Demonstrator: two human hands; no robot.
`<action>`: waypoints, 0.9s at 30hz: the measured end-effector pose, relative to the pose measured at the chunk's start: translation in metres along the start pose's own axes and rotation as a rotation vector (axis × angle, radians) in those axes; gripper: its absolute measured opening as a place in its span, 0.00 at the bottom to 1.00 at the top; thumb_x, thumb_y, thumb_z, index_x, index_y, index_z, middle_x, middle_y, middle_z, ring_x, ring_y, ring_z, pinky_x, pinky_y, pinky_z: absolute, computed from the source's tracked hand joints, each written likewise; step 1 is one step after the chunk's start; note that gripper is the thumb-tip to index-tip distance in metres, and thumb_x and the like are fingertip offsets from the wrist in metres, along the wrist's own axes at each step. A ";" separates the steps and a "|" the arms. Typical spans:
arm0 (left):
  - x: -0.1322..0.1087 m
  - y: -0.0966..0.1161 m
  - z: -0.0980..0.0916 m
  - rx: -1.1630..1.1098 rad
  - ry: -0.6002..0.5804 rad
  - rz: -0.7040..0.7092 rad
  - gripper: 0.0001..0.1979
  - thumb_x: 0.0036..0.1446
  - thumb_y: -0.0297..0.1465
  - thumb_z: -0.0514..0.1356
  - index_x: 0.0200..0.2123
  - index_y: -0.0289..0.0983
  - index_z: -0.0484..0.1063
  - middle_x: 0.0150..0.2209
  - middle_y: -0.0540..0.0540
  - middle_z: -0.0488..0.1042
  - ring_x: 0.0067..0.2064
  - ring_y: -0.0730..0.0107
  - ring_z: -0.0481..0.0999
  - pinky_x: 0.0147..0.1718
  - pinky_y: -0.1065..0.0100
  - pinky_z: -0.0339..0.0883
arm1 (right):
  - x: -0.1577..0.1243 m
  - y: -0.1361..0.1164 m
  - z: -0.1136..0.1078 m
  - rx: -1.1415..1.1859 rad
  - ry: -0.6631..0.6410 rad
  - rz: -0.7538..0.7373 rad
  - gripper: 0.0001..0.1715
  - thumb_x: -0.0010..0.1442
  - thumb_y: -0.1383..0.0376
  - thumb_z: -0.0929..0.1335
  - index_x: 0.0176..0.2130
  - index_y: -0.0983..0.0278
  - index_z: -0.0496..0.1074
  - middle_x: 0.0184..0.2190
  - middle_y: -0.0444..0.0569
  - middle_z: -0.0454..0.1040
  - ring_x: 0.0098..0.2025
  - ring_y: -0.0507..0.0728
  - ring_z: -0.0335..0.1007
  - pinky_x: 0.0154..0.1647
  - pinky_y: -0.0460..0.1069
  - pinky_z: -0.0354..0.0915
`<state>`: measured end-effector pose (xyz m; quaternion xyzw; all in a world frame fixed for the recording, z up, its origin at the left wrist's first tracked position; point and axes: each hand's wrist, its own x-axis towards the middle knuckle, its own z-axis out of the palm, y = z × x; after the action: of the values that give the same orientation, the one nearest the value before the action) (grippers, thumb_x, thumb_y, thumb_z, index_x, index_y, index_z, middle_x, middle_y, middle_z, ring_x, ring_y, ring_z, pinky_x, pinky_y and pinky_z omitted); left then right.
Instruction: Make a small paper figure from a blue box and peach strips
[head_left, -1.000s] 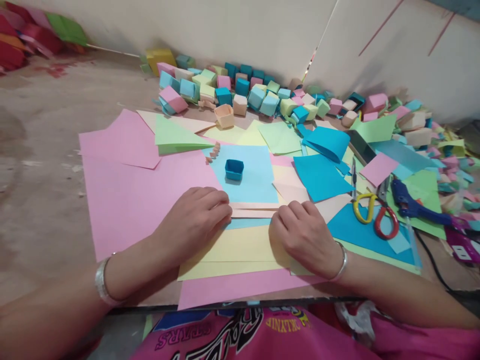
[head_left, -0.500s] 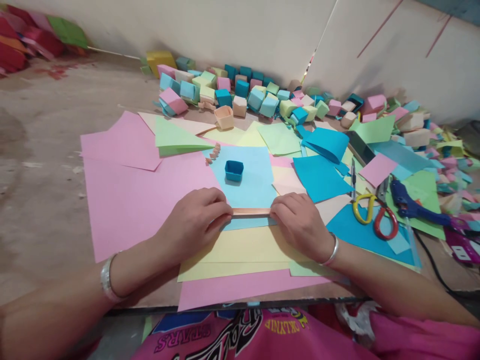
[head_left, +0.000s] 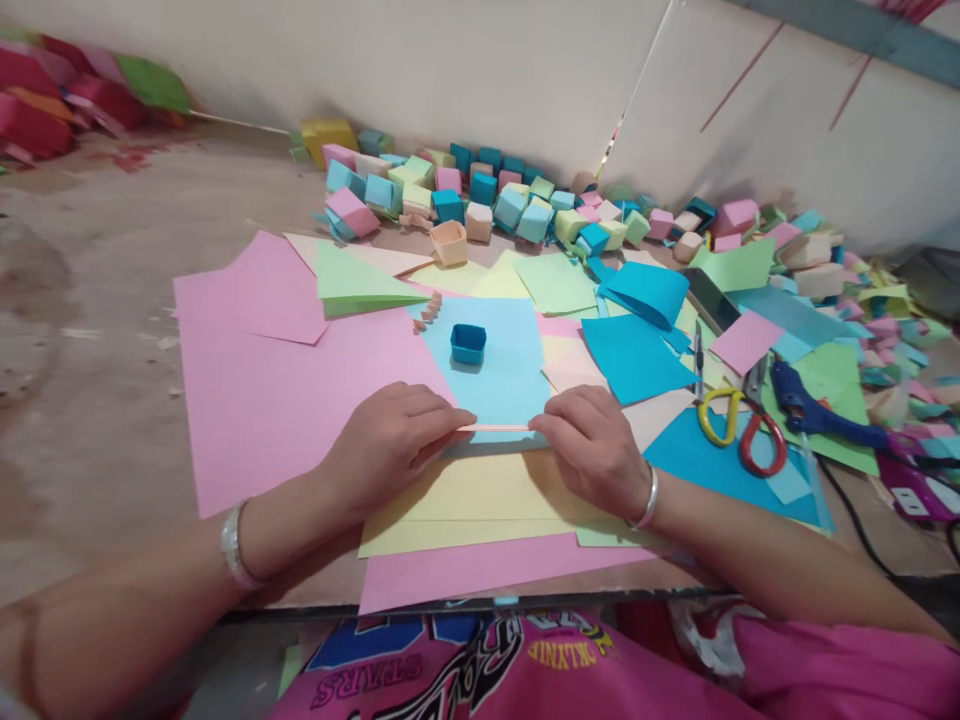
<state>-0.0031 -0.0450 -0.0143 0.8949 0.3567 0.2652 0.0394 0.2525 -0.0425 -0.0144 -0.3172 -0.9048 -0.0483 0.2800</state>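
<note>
Between my two hands stretches a narrow folded strip of peach paper (head_left: 501, 428), seen almost edge-on. My left hand (head_left: 401, 432) pinches its left end, and my right hand (head_left: 592, 440) pinches the right end. Below the strip lies a light blue sheet (head_left: 510, 385). Just beyond it, on the same sheet, stands a small open dark blue paper box (head_left: 469, 344). Small curled peach paper scraps (head_left: 429, 312) lie to its left. Pale yellow sheets (head_left: 472, 500) spread under and in front of my hands.
Pink sheets (head_left: 255, 400) cover the left. At right lie scissors (head_left: 763, 445) with yellow and red handles, a blue glue gun (head_left: 817, 405), a phone (head_left: 709, 298) and blue paper (head_left: 637, 355). Many small paper boxes (head_left: 484, 187) line the wall; a cable (head_left: 855, 520) runs near the right edge.
The peach strip has turned from showing its flat face to nearly edge-on, looking thinner. Both hands still pinch its ends, the fingertips now straighter. The whole view has shifted slightly.
</note>
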 end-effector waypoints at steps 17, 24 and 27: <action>0.031 0.033 0.007 0.437 -0.103 0.303 0.11 0.62 0.23 0.55 0.26 0.36 0.69 0.22 0.49 0.68 0.29 0.63 0.67 0.31 0.61 0.54 | -0.002 -0.010 0.014 -0.263 0.069 -0.221 0.14 0.66 0.70 0.61 0.29 0.65 0.67 0.22 0.44 0.64 0.29 0.54 0.55 0.32 0.52 0.46; 0.034 0.015 -0.007 0.466 -0.022 0.411 0.14 0.62 0.22 0.54 0.23 0.37 0.68 0.21 0.49 0.68 0.27 0.64 0.66 0.32 0.62 0.54 | 0.019 -0.001 0.009 -0.366 0.168 -0.351 0.17 0.66 0.71 0.61 0.25 0.64 0.64 0.20 0.43 0.62 0.26 0.54 0.52 0.31 0.52 0.44; 0.034 -0.002 -0.023 0.453 0.049 0.386 0.11 0.64 0.29 0.56 0.28 0.37 0.73 0.22 0.50 0.71 0.29 0.67 0.69 0.33 0.63 0.55 | 0.031 0.009 0.008 -0.408 0.196 -0.331 0.16 0.66 0.71 0.61 0.26 0.64 0.66 0.20 0.44 0.64 0.27 0.54 0.53 0.31 0.52 0.44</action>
<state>0.0049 -0.0238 0.0206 0.9255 0.2308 0.2029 -0.2213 0.2341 -0.0162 -0.0057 -0.2087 -0.8844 -0.3052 0.2850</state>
